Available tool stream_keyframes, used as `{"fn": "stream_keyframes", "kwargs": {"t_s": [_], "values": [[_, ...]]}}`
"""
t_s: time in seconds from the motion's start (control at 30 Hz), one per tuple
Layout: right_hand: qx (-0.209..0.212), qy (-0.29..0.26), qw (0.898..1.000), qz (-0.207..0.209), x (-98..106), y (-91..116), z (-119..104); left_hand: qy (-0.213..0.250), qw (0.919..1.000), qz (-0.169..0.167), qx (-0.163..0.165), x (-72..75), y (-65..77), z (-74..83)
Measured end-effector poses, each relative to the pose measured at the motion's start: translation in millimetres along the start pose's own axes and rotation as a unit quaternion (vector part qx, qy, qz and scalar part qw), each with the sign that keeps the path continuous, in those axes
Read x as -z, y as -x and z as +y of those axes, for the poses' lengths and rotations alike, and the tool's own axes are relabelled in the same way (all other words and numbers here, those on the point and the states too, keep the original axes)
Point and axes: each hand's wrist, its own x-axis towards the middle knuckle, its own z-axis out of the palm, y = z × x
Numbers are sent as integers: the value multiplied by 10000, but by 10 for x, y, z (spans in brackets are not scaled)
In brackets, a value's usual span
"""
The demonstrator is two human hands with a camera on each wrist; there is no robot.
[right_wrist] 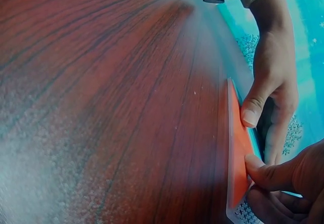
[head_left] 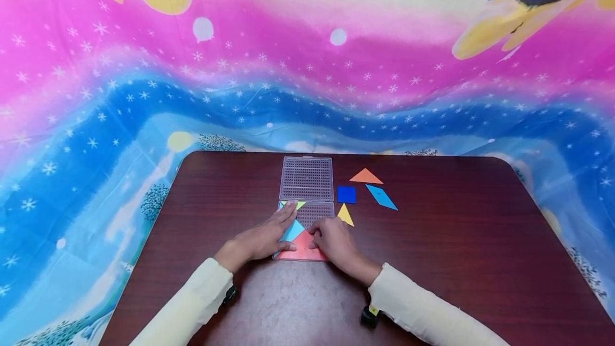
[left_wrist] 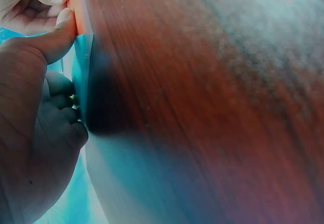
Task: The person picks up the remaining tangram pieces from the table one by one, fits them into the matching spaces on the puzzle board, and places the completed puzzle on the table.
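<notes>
A clear plastic case lies unfolded, with its dotted lower half (head_left: 317, 210) holding tangram pieces. A large red-orange triangle (head_left: 306, 250) fills the near edge, a light blue triangle (head_left: 293, 232) lies along the left side, and a yellow-green triangle (head_left: 300, 205) is at the far left corner. My left hand (head_left: 269, 233) lies along the left side, fingers extended over the corner and thumb (right_wrist: 249, 116) on the red-orange triangle. My right hand (head_left: 333, 239) has curled fingers and pinches the red-orange triangle at its upper right edge, thumb (right_wrist: 259, 166) on its face.
The case's other dotted half (head_left: 306, 178) extends away from me. Right of it lie a dark blue square (head_left: 346, 195), a yellow triangle (head_left: 345, 216), an orange triangle (head_left: 367, 177) and a blue parallelogram (head_left: 381, 197). Everything rests on a dark brown table (head_left: 456, 239) before a patterned cloth (head_left: 307, 89).
</notes>
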Motion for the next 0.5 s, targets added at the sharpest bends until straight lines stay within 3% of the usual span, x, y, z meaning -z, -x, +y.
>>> {"fn": "stream_keyframes", "kwargs": {"t_s": [0.5], "values": [[-96, -187, 9997, -128, 17, -24, 18, -12, 9999, 49, -139, -16, -5, -14]]}}
